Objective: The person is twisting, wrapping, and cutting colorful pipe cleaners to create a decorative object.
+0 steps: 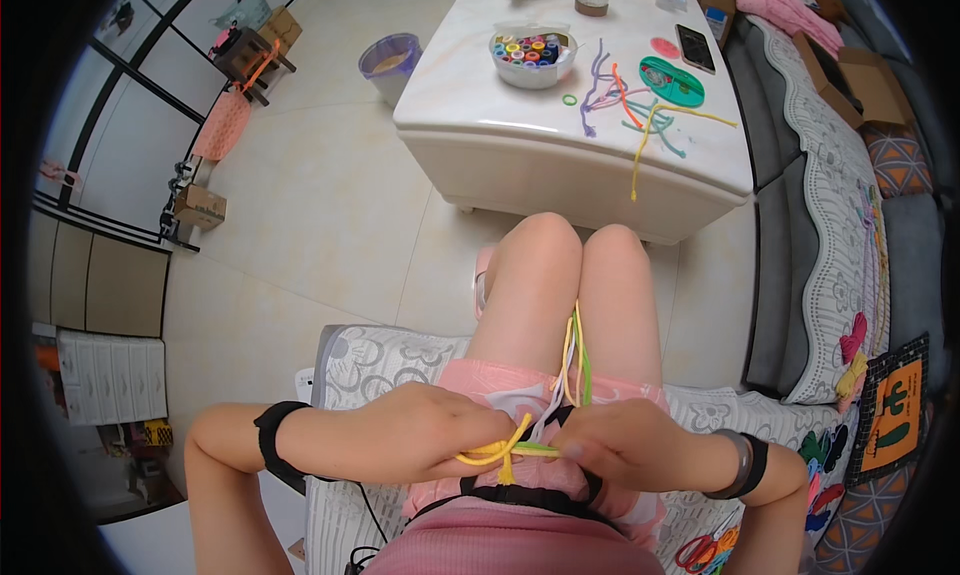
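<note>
Over my lap, my left hand point(439, 431) pinches a bundle of cords, with a yellow cord point(511, 449) looped across its fingertips. My right hand point(628, 441) grips the other side of the bundle, where a green cord point(529, 447) runs between the two hands. From there, strands of pale lilac, yellow and green cord point(576, 350) stretch forward and pass between my thighs near the knees. Their far ends are hidden. Parts of the bundle are covered by my fingers.
Ahead stands a white table point(465, 109) with a box of thread spools point(532, 55), loose cord pieces point(621, 94), a green sewing case point(672, 81) and a phone point(695, 48). Red-handled scissors point(694, 554) and cord skeins point(825, 446) lie on the sofa at right. A bin point(390, 64) stands left of the table.
</note>
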`<state>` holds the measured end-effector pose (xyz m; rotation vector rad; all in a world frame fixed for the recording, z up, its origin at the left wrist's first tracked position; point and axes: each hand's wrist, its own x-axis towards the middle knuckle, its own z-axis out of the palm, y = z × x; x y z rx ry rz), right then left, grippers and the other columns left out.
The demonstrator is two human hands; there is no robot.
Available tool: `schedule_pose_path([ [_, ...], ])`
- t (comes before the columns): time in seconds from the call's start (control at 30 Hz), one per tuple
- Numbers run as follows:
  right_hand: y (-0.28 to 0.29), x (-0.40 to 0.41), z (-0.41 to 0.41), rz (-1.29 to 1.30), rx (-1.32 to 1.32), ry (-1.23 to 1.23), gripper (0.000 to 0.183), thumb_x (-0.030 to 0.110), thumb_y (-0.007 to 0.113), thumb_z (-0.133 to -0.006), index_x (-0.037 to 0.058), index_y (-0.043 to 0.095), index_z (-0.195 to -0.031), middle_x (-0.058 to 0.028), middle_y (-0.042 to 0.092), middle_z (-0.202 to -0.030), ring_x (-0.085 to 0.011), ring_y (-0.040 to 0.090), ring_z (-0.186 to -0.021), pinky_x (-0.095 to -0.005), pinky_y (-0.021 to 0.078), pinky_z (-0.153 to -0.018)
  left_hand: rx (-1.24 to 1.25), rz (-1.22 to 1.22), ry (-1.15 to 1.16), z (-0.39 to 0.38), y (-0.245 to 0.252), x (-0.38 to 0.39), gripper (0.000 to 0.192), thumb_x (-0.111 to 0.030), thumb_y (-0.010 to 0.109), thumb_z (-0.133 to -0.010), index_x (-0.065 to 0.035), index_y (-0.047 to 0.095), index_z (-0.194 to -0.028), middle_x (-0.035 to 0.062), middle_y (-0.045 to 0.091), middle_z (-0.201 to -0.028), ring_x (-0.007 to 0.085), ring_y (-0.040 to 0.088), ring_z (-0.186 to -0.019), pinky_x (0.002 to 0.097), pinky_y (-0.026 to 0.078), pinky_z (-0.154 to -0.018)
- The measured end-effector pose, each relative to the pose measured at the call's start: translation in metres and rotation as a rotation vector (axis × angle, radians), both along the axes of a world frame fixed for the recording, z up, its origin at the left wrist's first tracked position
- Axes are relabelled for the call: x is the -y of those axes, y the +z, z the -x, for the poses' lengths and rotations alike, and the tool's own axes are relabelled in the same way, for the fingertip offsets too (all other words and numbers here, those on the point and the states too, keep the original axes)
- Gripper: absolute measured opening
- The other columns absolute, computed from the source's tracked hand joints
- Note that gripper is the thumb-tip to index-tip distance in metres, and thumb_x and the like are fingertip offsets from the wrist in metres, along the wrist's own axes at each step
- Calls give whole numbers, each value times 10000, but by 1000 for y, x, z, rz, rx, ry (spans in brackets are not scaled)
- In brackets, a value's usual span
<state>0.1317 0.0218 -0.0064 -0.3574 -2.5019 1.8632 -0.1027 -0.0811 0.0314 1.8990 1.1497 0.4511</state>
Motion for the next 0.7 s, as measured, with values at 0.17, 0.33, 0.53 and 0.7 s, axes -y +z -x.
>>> schedule_pose_path([
  [0.17,18,-19,16,114,-120,81,199,243,525,-908,70,591,-982,-69,577,-731,-204,584,-695,-326,462,-625,-36,-193,-22,2,11,-6,213,-242,596,-827,-68,525,-925,72,570,-736,272,579,-659,353,459,-536],
  [0.33,38,-18,23,6,-46,123,201,237,543,-898,90,568,-1032,-60,572,-801,-221,587,-717,-331,467,-642,-110,-186,-40,3,19,-4,221,-254,592,-834,-66,530,-929,76,585,-742,278,584,-647,356,462,-525],
  [0.53,38,-18,20,-273,-211,128,180,229,553,-878,95,559,-998,-38,560,-865,-259,582,-779,-356,475,-654,-31,18,-37,-3,26,-3,217,-284,584,-847,-86,525,-915,93,578,-706,305,574,-624,377,464,-521],
  [0.7,46,-19,14,-481,-170,191,146,170,589,-818,96,565,-942,-32,530,-827,-221,571,-742,-328,470,-602,-60,-3,-1,-5,24,-5,221,-258,568,-862,-81,513,-981,109,576,-696,324,569,-621,394,462,-525],
])
